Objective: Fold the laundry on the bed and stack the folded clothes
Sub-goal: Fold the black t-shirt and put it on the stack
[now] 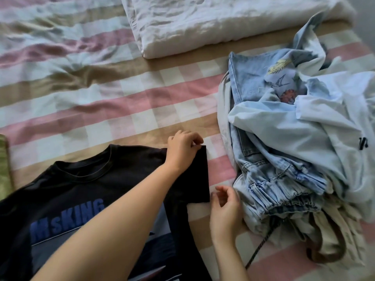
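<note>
Left hand (182,153) pinches the upper hem corner of the black cotton T-shirt with blue lettering (60,189). Right hand (224,211) hovers beside the sleeve hem, fingers loosely curled and empty. The shirt lies flat at lower left, its long axis running top to bottom, collar toward the frame top.

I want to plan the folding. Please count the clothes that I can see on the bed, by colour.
Black T-shirt: 1
Blue denim garment: 1
Pale blue shirt: 1
Lilac printed cloth: 1
Cream garment: 1
Green cloth, left edge: 1
Total: 6 seen; more may be hidden underneath.
</note>
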